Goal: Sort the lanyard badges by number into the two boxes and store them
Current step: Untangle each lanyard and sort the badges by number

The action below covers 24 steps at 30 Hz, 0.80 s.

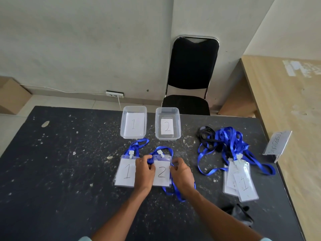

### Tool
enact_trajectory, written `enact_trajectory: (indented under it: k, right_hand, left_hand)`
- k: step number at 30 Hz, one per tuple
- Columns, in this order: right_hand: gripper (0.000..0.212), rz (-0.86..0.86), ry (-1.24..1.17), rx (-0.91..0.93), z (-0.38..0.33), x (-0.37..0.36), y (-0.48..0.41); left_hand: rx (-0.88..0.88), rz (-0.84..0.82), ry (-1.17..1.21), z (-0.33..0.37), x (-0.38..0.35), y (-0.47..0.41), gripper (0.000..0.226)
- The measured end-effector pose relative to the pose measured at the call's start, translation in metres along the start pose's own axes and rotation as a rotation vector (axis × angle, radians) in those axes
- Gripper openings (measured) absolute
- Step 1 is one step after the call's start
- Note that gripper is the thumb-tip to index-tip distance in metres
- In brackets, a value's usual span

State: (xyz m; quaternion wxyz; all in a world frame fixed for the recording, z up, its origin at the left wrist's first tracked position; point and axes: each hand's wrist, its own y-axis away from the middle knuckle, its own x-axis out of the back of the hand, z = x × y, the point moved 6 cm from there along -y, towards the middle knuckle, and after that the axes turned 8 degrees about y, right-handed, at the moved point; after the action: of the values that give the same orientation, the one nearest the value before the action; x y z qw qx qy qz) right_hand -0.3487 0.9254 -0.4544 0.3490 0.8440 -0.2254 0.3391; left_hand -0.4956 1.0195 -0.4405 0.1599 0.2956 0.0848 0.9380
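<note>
The badge marked 2 [161, 173] lies flat on the worktop [69, 153], on the near side of the box marked 2 [167, 126], its long axis pointing at that box. The left hand [145, 168] and right hand [182, 173] flank it equally close, curled fingers [151, 166] pinching its side edges.

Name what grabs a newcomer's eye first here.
Mid-table, the left grip and right grip pinch the badge marked 2 by its sides, beside a badge marked 1. Behind stand clear box 1 and box 2; a tangled lanyard pile lies right.
</note>
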Motion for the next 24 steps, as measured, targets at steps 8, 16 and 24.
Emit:
enact_trajectory:
  k: [8, 16, 24]
  right_hand:
    - [0.02, 0.054, -0.053, 0.004, 0.02, 0.034, 0.004]
    - [0.013, 0.035, 0.277, 0.223, 0.104, 0.098, 0.027]
    - [0.078, -0.277, 0.684, 0.514, 0.18, 0.112, 0.084]
  left_hand:
    - [-0.207, 0.069, -0.096, 0.04, -0.014, 0.013, 0.021]
    - [-0.274, -0.252, 0.021, 0.086, -0.12, 0.057, 0.019]
    - [-0.205, -0.533, -0.019, 0.113, -0.22, 0.099, 0.021]
